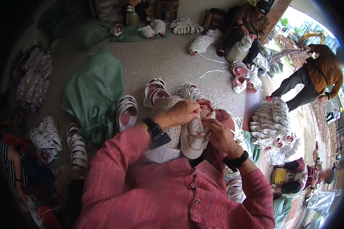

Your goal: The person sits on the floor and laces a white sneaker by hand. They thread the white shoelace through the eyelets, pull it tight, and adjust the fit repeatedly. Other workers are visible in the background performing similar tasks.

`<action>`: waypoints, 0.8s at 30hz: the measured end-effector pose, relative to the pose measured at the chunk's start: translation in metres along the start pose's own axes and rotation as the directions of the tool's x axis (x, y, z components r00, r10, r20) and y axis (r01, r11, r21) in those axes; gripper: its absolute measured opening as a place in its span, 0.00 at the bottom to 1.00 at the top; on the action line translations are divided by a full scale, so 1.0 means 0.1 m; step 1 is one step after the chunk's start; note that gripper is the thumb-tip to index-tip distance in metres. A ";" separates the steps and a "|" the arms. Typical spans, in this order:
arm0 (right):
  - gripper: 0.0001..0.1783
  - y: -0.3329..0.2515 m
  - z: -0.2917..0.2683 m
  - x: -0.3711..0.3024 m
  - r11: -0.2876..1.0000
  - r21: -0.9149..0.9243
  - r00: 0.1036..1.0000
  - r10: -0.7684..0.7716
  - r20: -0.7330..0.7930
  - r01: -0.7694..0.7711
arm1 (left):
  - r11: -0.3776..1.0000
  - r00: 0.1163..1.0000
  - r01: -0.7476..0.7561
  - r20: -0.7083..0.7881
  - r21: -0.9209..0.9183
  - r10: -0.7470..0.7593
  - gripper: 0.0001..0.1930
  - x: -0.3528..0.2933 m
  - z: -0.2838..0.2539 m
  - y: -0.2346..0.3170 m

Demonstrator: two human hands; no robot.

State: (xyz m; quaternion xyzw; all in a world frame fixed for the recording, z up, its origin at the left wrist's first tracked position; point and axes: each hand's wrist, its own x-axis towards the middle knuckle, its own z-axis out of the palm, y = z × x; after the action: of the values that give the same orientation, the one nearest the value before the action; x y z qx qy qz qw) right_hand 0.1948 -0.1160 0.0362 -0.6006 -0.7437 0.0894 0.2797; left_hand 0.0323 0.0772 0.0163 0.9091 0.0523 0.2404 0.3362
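Over my lap I hold a white and beige sneaker upper (195, 139) with a pink-red lining, its rounded toe pointing toward me. My left hand (182, 113) is closed at the ankle opening, fingers pinched near the pink tongue area. On the other side of the opening, my right hand (221, 136) grips the upper's edge with bent fingers. Whether a lace is between the fingers is too small to tell. Light patterned cloth (168, 105) covers my left leg beside the shoe. Both wrists wear black bands.
A green sack (97, 78) stands on the floor ahead left. Nested white uppers lie around me, including one stack (127, 112) near my left knee and a large pile (271, 120) at right. A seated person (252, 23) works ahead; another person (319, 72) stands bent at far right.
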 end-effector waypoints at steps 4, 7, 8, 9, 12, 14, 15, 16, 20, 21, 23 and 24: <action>0.21 -0.25 -0.13 0.04 0.991 0.083 0.991 0.111 -0.074 -0.105 | 0.989 0.991 0.068 0.128 -0.132 -0.051 0.21 -0.03 -0.16 0.01; 0.11 -0.39 -0.07 0.05 0.996 -0.067 0.997 0.053 -0.059 -0.057 | 0.999 0.992 -0.014 0.124 0.034 0.010 0.32 -0.12 -0.24 0.05; 0.10 -0.39 0.00 0.07 0.996 -0.077 0.999 0.030 -0.032 -0.032 | 0.987 0.992 -0.058 0.117 0.149 0.040 0.35 -0.17 -0.25 0.06; 0.09 -0.38 0.07 0.09 0.996 -0.087 1.000 0.007 -0.004 -0.007 | 0.987 0.988 -0.061 0.153 0.150 0.037 0.38 -0.21 -0.23 0.03; 0.08 -0.40 0.26 0.16 0.983 -0.184 1.000 -0.011 0.030 0.016 | 0.986 0.977 -0.050 0.210 0.156 0.017 0.43 -0.30 -0.18 -0.01; 0.09 -0.36 0.37 0.17 0.961 -0.277 0.999 0.004 0.050 0.010 | 0.985 0.982 -0.016 0.187 0.173 -0.017 0.44 -0.30 -0.13 0.00; 0.09 -0.34 0.41 0.17 0.959 -0.283 0.998 0.024 0.060 -0.006 | 0.986 0.986 -0.020 0.165 0.167 -0.008 0.44 -0.30 -0.10 -0.02; 0.09 -0.33 0.44 0.16 0.957 -0.290 0.997 0.044 0.070 -0.022 | 0.987 0.990 -0.024 0.143 0.160 0.001 0.44 -0.31 -0.06 -0.04; 0.07 -0.35 0.45 0.10 0.940 -0.340 0.994 0.025 0.103 0.011 | 0.995 0.993 -0.022 0.120 0.092 0.011 0.45 -0.31 0.00 -0.04; 0.07 -0.35 0.44 0.10 0.950 -0.312 0.995 0.045 0.083 -0.017 | 0.996 0.994 -0.025 0.109 0.085 0.016 0.45 -0.30 0.00 -0.03; 0.06 -0.35 0.44 0.09 0.965 -0.250 0.995 0.088 0.042 -0.075 | 0.997 0.996 -0.032 0.090 0.076 0.025 0.45 -0.29 0.01 -0.03; 0.06 -0.35 0.45 0.09 0.970 -0.230 0.995 0.094 0.040 -0.083 | 0.997 0.995 -0.034 0.094 0.070 0.027 0.45 -0.29 0.00 -0.03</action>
State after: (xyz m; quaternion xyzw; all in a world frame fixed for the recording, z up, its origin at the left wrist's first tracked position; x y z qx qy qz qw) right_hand 0.1409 -0.1078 0.0182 -0.6589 -0.7282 0.0309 0.1859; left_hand 0.0072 0.0720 0.0023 0.9314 0.0313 0.2008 0.3019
